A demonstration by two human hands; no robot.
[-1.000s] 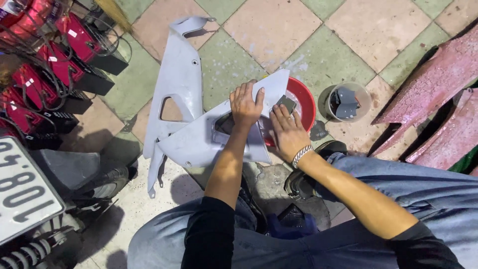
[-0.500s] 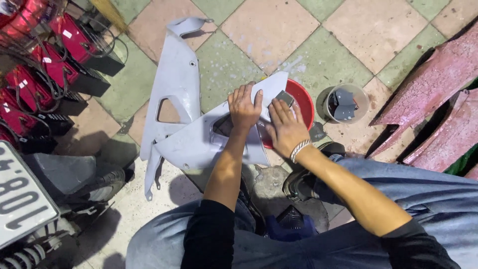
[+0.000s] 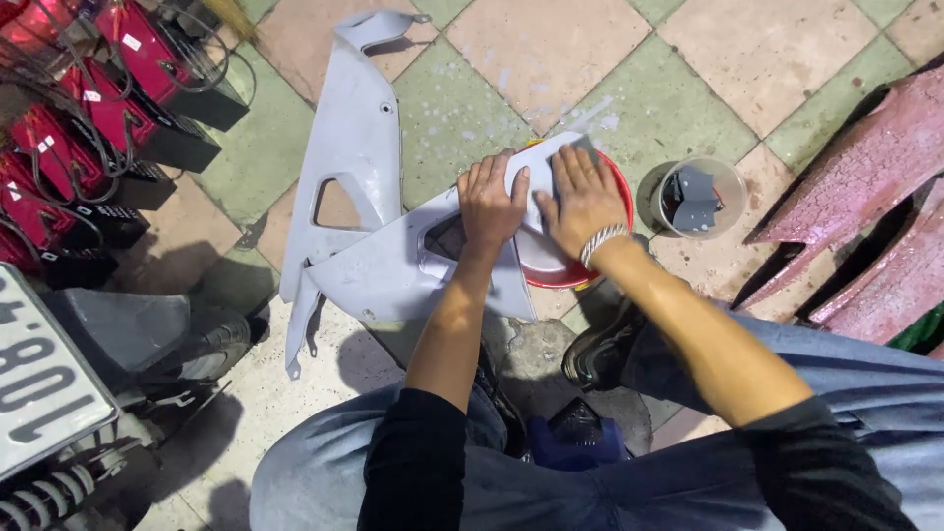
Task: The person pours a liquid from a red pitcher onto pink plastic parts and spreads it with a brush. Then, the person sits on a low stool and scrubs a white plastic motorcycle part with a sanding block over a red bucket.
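A grey motorcycle fairing panel lies across a red basin in front of my knees. My left hand sits on the panel's upper part, fingers together, holding it down. My right hand, with a beaded bracelet on the wrist, presses flat on the panel's tip over the basin. Whatever is under its palm is hidden. A second, longer grey fairing piece lies on the tiled floor, touching the first panel's left end.
A clear tub holding dark pieces stands right of the basin. Peeling pink-red panels lie at the right edge. Red battery chargers with cables line the left. A motorcycle's rear with its plate is at lower left.
My right hand has slid up the panel from beside the basin's near side to the tip, now level with my left hand. The view has shifted slightly.
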